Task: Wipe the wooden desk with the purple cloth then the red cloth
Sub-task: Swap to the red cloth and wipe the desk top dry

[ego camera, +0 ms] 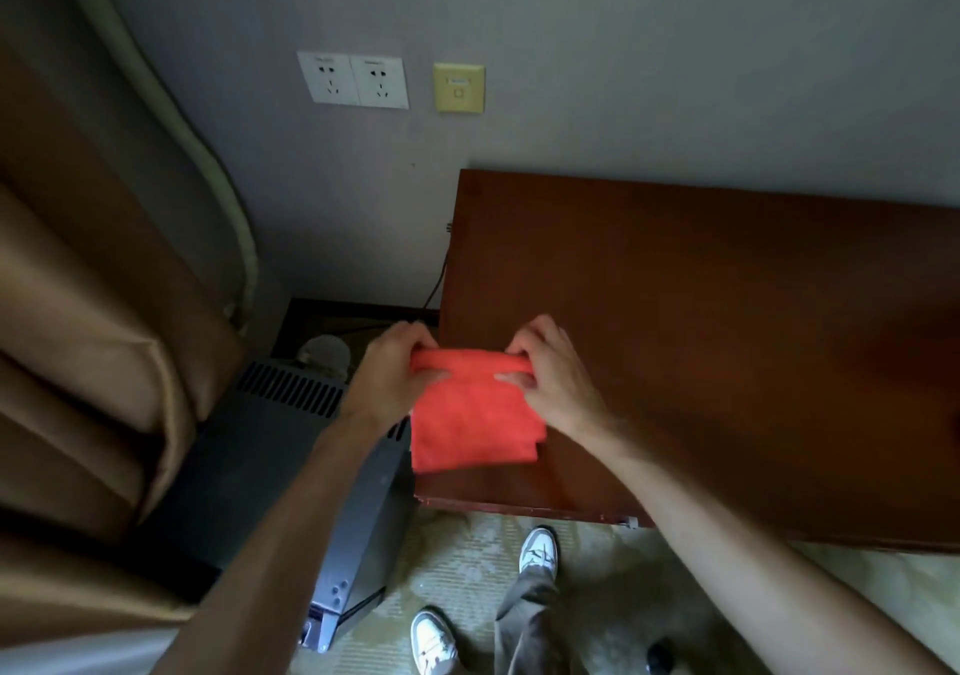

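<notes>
both grips pinch red cloth point(475, 414) at desk point(727, 336) left edge.

legible text: none found.
the two white wall sockets point(353, 80) each carry a small grey marking along the top edge, too blurred to read. the yellow wall plate point(459, 88) beside them has a pale strip above its port, likewise unreadable. the white shoes point(538, 552) show darker panels but no legible brand. the grey vented box point(291, 445) beside the bench point(727, 321) bears no readable label, and the red cloth point(475, 414) shows no tag or print.
</notes>
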Available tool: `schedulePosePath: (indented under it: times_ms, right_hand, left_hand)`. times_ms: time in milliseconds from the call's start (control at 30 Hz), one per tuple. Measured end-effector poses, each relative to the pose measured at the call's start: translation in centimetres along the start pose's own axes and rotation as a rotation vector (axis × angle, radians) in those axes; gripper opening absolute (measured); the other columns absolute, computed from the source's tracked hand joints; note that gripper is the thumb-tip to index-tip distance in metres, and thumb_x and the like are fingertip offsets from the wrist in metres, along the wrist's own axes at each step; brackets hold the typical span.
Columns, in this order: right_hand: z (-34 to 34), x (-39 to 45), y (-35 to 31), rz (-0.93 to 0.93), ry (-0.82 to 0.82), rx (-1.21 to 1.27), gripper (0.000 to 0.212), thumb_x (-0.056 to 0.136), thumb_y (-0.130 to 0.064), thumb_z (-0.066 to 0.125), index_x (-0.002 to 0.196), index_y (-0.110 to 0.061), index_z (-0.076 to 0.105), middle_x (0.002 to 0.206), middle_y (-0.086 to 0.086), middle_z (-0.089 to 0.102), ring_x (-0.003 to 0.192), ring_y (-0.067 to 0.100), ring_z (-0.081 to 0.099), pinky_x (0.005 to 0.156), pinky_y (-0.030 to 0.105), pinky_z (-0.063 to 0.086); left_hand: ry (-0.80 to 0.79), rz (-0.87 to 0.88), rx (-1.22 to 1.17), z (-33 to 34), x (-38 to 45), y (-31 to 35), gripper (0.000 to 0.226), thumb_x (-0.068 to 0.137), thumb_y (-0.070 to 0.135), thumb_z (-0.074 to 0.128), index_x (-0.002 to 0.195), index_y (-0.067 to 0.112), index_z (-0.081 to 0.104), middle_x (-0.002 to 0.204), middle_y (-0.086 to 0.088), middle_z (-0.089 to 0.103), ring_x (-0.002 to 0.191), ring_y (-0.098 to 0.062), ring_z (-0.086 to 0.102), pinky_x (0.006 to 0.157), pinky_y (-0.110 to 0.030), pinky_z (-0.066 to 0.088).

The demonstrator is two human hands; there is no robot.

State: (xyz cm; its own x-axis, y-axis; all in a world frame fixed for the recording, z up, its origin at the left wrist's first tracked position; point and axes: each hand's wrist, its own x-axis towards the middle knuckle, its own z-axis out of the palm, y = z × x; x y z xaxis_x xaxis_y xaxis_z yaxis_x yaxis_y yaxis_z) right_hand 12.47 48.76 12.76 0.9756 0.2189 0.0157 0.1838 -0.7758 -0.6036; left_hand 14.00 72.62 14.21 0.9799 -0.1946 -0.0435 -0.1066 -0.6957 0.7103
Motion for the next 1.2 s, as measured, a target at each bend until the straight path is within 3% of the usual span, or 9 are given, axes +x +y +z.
schedulePosePath:
  times_ms: [167, 300, 400, 467, 600, 700, 800, 1000, 1200]
  right_hand:
    - [-2.7, 0.6, -2.2, -0.133, 0.124, 0.034, 0.020, 0.094, -0.015, 0.078, 0.105, -0.014, 0.060, 0.121, 0.001, 0.068, 0.105, 0.026, 0.068, 0.087, 0.046, 0.057]
    - [0.0, -2.1, -0.6, -0.130, 0.040, -0.092, 0.025, 0.090, -0.017, 0.081, 0.099, -0.016, 0.058, 0.117, 0.005, 0.071, 0.102, 0.035, 0.067, 0.082, 0.049, 0.053]
    - [3.4, -6.5, 0.8, -0.099, -0.234, -0.245, 0.038, 0.089, -0.057, 0.072, 0.100, -0.022, 0.062, 0.128, 0.001, 0.067, 0.114, 0.029, 0.064, 0.093, 0.046, 0.048]
    - [5.5, -9.3, 1.6, -0.095, -0.256, -0.295, 0.050, 0.091, -0.073, 0.052, 0.101, -0.026, 0.062, 0.133, -0.004, 0.065, 0.117, 0.024, 0.063, 0.092, 0.044, 0.050]
    - [7.8, -5.5, 1.1, -0.044, 0.098, -0.282, 0.053, 0.104, -0.061, 0.042, 0.129, -0.021, 0.067, 0.133, 0.002, 0.066, 0.121, 0.028, 0.064, 0.092, 0.045, 0.055]
    - [10.8, -0.8, -0.6, 0.066, -0.022, -0.273, 0.072, 0.103, -0.071, 0.032, 0.158, -0.027, 0.046, 0.167, 0.007, 0.041, 0.156, 0.034, 0.036, 0.122, 0.060, 0.033]
    - [14.6, -1.5, -0.9, 0.059, -0.081, -0.434, 0.086, 0.100, -0.081, 0.024, 0.169, -0.030, 0.020, 0.178, 0.006, 0.011, 0.164, 0.036, 0.008, 0.128, 0.069, 0.008]
    - [15.5, -7.9, -0.3, 0.003, -0.080, -0.470, 0.083, 0.102, -0.080, 0.028, 0.169, -0.033, 0.018, 0.179, 0.002, 0.008, 0.164, 0.033, 0.006, 0.124, 0.072, 0.012]
    - [13.4, 1.6, 2.4, -0.047, -0.108, -0.427, 0.075, 0.103, -0.075, 0.020, 0.168, -0.038, 0.017, 0.179, -0.002, 0.005, 0.165, 0.027, 0.000, 0.126, 0.070, 0.004]
  left_hand:
    - [0.109, 0.157, 0.056, -3.0, 0.7, 2.8, 0.027, 0.082, 0.006, 0.083, 0.093, 0.019, 0.062, 0.093, 0.006, 0.065, 0.085, -0.015, 0.062, 0.072, -0.029, 0.047]
    - [0.002, 0.200, 0.183, -0.7, -1.3, 0.8, 0.031, 0.077, 0.002, 0.084, 0.100, 0.019, 0.069, 0.100, 0.006, 0.071, 0.094, -0.020, 0.066, 0.077, -0.036, 0.053]
    - [-0.267, 0.161, 0.268, 1.3, -3.7, -2.0, 0.031, 0.074, 0.028, 0.090, 0.101, 0.027, 0.075, 0.106, 0.012, 0.073, 0.096, -0.012, 0.065, 0.082, -0.033, 0.048]
    - [-0.336, 0.067, 0.167, 1.8, -5.2, -3.8, 0.030, 0.078, 0.047, 0.086, 0.102, 0.033, 0.075, 0.108, 0.019, 0.070, 0.098, -0.001, 0.064, 0.085, -0.029, 0.051]
    - [-0.170, -0.030, 0.011, 1.3, -5.8, -6.2, 0.007, 0.094, 0.030, 0.073, 0.100, 0.032, 0.074, 0.102, 0.023, 0.065, 0.099, 0.007, 0.065, 0.086, -0.034, 0.059]
    - [-0.106, -0.051, 0.005, 1.3, -5.2, -6.8, 0.015, 0.098, 0.022, 0.067, 0.108, 0.031, 0.073, 0.106, 0.018, 0.064, 0.102, 0.008, 0.063, 0.083, -0.035, 0.059]
    - [-0.047, -0.048, -0.054, 2.4, -4.8, -7.4, 0.023, 0.099, 0.018, 0.065, 0.119, 0.027, 0.070, 0.115, 0.010, 0.062, 0.104, 0.007, 0.062, 0.084, -0.029, 0.058]
    - [0.074, -0.084, -0.100, 5.5, -4.1, -7.4, 0.030, 0.100, 0.013, 0.060, 0.129, 0.021, 0.064, 0.125, 0.005, 0.053, 0.107, -0.011, 0.066, 0.085, -0.037, 0.056]
    - [0.218, -0.016, -0.083, 7.5, 0.1, -5.9, 0.028, 0.100, 0.020, 0.059, 0.128, 0.020, 0.060, 0.123, 0.003, 0.053, 0.111, -0.018, 0.062, 0.091, -0.043, 0.056]
